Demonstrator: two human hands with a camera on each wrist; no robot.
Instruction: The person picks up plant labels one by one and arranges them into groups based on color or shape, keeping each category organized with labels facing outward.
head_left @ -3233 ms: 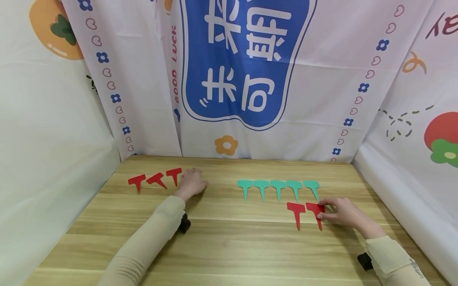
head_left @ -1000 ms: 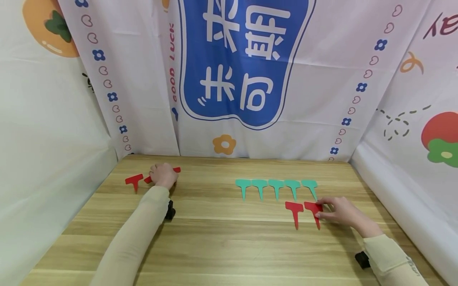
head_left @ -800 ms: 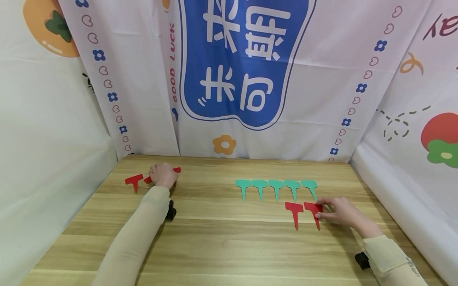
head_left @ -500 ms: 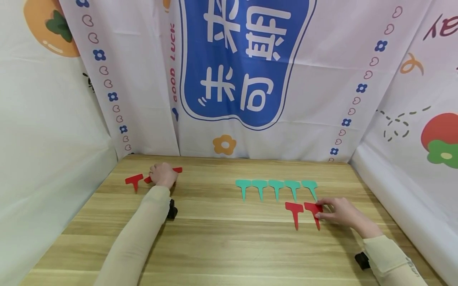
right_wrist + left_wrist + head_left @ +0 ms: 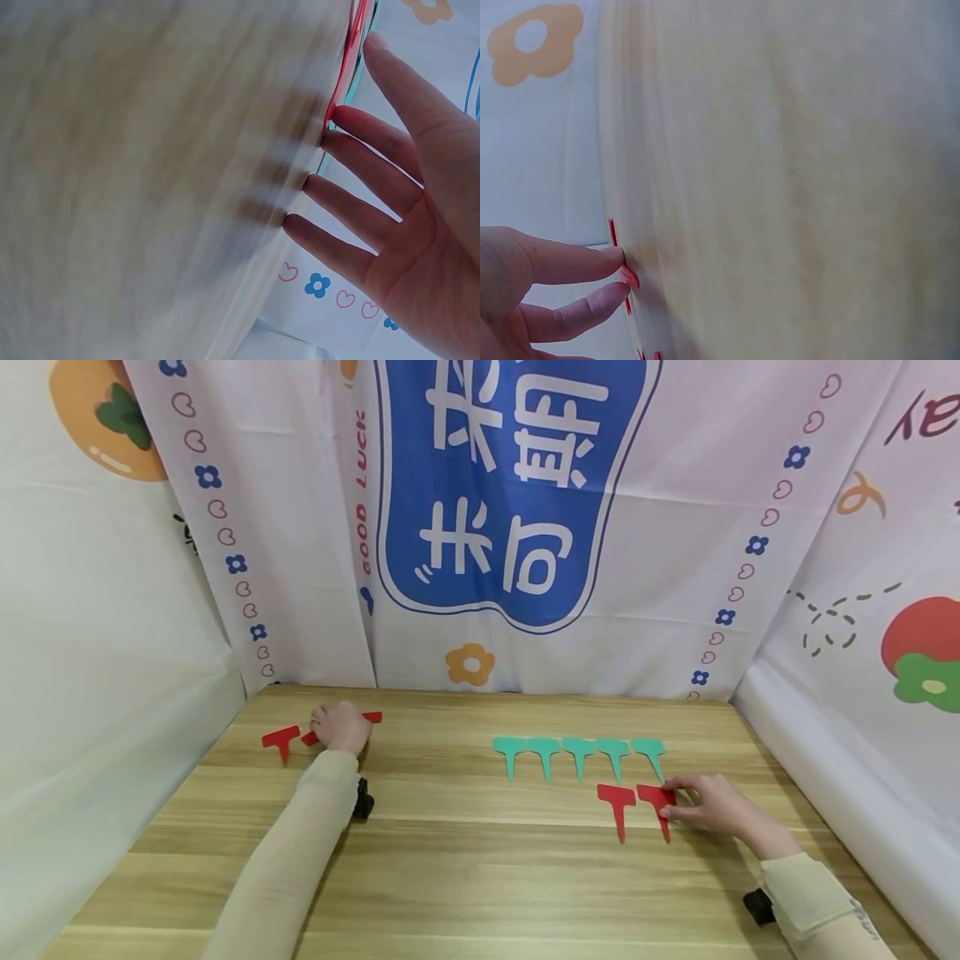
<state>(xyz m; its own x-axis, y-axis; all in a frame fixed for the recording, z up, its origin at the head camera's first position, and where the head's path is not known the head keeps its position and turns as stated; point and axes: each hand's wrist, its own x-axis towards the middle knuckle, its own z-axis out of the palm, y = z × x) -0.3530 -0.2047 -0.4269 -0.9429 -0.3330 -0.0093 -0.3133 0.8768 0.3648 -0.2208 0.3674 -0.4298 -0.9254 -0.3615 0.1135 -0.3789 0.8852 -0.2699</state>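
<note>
In the head view my left hand (image 5: 341,727) is over the back left of the table, hiding much of two red T-shaped plant labels. The head of one red label (image 5: 372,717) shows on its right, and the end of another label (image 5: 310,737) on its left. The left wrist view has thumb and index finger pinching a small red label part (image 5: 631,276). At the right, my right hand (image 5: 712,802) rests thumb and fingertips on a red T-shaped label (image 5: 652,796), its fingers fairly straight and spread. Another red label (image 5: 618,800) lies just left of that one.
Several green T-shaped labels (image 5: 545,748) lie in a row behind the right-hand red ones. A red label (image 5: 281,739) lies at the far left. Patterned cloth (image 5: 675,527) hangs behind the wooden table (image 5: 465,877), with white cloth on both sides.
Since the oldest frame my left hand has moved left, from beside the third red label to over the middle ones, and has since stayed nearly still. My right hand keeps its place.
</note>
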